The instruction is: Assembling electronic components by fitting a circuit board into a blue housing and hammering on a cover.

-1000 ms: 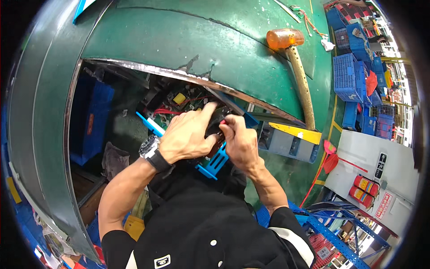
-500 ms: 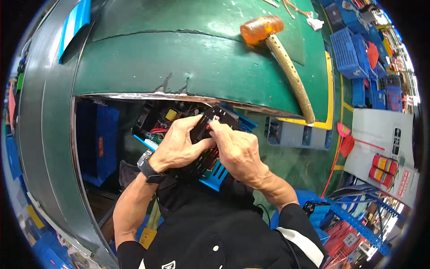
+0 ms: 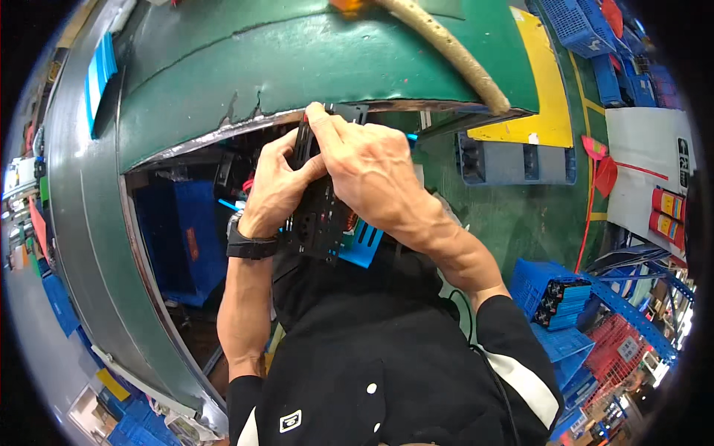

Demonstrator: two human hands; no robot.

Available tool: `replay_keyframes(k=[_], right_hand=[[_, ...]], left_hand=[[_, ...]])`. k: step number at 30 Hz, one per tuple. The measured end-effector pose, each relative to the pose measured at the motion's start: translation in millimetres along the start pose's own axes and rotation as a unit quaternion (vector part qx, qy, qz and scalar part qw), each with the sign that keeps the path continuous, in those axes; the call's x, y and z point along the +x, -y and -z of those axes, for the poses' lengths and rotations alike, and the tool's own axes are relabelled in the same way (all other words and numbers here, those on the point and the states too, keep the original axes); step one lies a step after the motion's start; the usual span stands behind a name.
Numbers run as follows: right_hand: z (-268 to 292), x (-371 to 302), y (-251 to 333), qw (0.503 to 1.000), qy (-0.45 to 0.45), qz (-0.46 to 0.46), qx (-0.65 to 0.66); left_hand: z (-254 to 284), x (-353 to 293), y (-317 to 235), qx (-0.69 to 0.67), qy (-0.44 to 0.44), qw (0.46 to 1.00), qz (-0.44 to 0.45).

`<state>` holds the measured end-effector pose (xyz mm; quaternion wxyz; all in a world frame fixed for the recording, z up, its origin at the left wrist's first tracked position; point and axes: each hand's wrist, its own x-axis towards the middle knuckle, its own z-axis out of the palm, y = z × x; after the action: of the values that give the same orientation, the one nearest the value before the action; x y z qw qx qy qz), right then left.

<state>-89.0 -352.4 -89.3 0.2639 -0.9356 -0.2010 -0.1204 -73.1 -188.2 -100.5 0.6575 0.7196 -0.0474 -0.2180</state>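
Note:
A black slotted metal panel (image 3: 312,230) stands tilted in front of me, near the green bench's edge. Beside it shows a blue slotted metal casing (image 3: 362,245), with some copper-coloured and red parts between. My left hand (image 3: 274,186), wearing a black watch, is closed round the panel's left edge with thumb and fingers. Over the panel's upper end my right hand (image 3: 383,167) is closed, its index fingertip pressed near a small red spot. What its curled fingers hold is hidden. Much of the device lies behind both hands.
A mallet with a wooden handle (image 3: 454,56) lies on the green bench (image 3: 312,70); its amber head is cut off by the frame. Blue crates (image 3: 190,238) stand under the bench and at the right. A grey tray (image 3: 513,162) sits on the floor.
The view has shifted, so the bench and mallet sit higher. The panel is turned more upright, and my right hand has moved up over its top end. My left hand keeps its grip.

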Motion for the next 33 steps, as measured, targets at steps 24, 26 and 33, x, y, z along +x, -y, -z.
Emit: replay_keyframes(k=[24,26,33], right_hand=[[7.1,-34.6,-51.3,0.941,-0.093,-0.135,0.297],[3.5,-38.7,-53.1,0.945,-0.058,-0.121,0.299],[-7.1,-59.6,-37.8,0.873,0.024,-0.232,0.429]], left_hand=[[-9.8,-17.0,1.6,0.029,-0.031,0.999,0.026],[-6.5,-19.0,2.5,0.024,-0.021,0.999,0.033],[-4.0,-29.7,0.8,0.018,-0.034,0.998,0.043]])
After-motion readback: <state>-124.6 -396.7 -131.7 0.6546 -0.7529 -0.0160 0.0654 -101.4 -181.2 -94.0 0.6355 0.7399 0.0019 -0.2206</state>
